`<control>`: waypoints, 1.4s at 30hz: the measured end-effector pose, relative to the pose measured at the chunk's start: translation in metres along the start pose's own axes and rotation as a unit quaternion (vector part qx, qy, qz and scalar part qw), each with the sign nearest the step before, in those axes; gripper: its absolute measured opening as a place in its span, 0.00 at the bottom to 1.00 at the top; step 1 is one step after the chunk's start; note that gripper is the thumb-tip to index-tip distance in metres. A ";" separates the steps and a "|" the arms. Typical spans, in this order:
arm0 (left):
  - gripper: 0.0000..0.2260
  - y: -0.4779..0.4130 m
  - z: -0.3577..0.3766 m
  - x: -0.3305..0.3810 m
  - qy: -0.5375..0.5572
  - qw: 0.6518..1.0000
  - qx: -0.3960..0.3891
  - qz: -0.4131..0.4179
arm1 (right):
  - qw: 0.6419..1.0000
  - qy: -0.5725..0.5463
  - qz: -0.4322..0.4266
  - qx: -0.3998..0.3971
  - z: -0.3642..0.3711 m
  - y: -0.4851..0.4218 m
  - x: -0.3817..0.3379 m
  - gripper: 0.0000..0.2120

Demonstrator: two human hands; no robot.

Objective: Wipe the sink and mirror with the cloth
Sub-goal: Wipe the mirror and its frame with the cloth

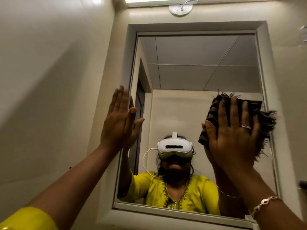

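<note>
I press the dark striped, fringed cloth [259, 113] flat against the mirror [191, 77], near its right edge, under my right hand [232, 135], fingers spread. My left hand [118, 123] rests open-palmed, fingers together, on the mirror's left frame, grasping nothing.

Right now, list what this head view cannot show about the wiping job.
- Sink: not in the head view; the bottom edge cuts it off.
- Mirror glass under the cloth: hidden by cloth and right hand.
- Streaks or dirt on the glass: too faint to tell.
- Cloth's wetness: cannot be judged.
- Left hand: flat at the mirror's left frame; contact unclear.
</note>
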State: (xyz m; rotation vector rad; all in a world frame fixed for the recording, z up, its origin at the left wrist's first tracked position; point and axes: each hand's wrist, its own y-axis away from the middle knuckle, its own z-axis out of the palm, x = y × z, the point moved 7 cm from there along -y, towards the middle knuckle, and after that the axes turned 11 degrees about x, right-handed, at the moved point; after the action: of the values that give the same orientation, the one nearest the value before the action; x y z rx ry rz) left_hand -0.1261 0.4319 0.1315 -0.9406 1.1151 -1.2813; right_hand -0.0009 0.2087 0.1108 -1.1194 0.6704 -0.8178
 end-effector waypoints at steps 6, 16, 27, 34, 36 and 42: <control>0.43 0.012 -0.006 0.006 0.035 0.999 -0.005 -0.008 | 0.999 -0.025 -0.024 -0.024 0.006 0.007 -0.061 0.30; 0.39 0.014 -0.005 -0.005 0.065 0.997 -0.001 -0.042 | 0.993 -0.087 -0.068 -0.043 0.014 0.011 -0.152 0.30; 0.37 0.016 -0.003 -0.015 0.063 0.997 0.017 -0.047 | 0.985 -0.100 -0.135 -0.037 0.017 0.020 -0.189 0.29; 0.34 0.016 -0.001 -0.009 0.016 1.000 -0.001 -0.025 | 0.976 -0.158 -0.145 -0.032 0.014 0.016 -0.158 0.27; 0.31 0.019 0.002 -0.008 -0.029 0.999 -0.014 -0.001 | 0.979 -0.145 -0.143 -0.029 0.012 0.015 -0.139 0.27; 0.33 0.035 0.000 -0.006 -0.095 0.995 -0.021 0.022 | 0.983 -0.110 -0.138 -0.041 0.003 0.016 -0.086 0.27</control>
State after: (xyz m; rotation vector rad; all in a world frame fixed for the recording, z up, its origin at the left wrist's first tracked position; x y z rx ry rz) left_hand -0.1174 0.4410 0.0978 -1.0417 1.0100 -1.1122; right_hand -0.0418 0.2852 0.1021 -1.3756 0.3697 -0.8904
